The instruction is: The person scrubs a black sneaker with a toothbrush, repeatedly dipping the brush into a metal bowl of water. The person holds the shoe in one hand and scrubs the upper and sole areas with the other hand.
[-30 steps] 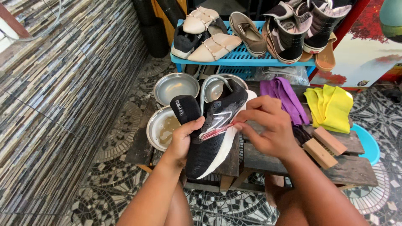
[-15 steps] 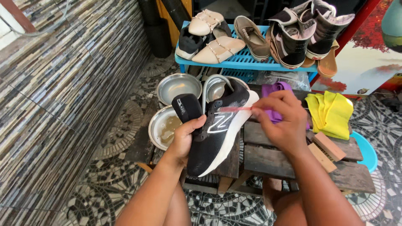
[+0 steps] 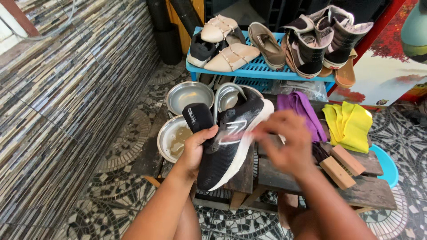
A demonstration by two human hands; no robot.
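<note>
My left hand (image 3: 198, 149) grips a black sneaker with a white sole (image 3: 231, 142) at its tongue and upper, holding it tilted over a wooden bench (image 3: 356, 189). My right hand (image 3: 287, 142) is blurred with motion against the sneaker's side and holds a thin pink brush (image 3: 242, 135) that lies across the side of the shoe. Just left of the sneaker stands a steel bowl with cloudy liquid (image 3: 171, 138).
Two more steel bowls (image 3: 189, 95) sit behind. A purple cloth (image 3: 300, 109), a yellow cloth (image 3: 349, 124) and two wooden brushes (image 3: 342, 164) lie on the bench. A blue rack (image 3: 262, 69) holds several shoes. A striped tile wall (image 3: 66, 98) runs along the left.
My right hand has moved down and left along the sneaker's side with the pink brush, in a scrubbing motion. The sneaker stays in my left hand.
</note>
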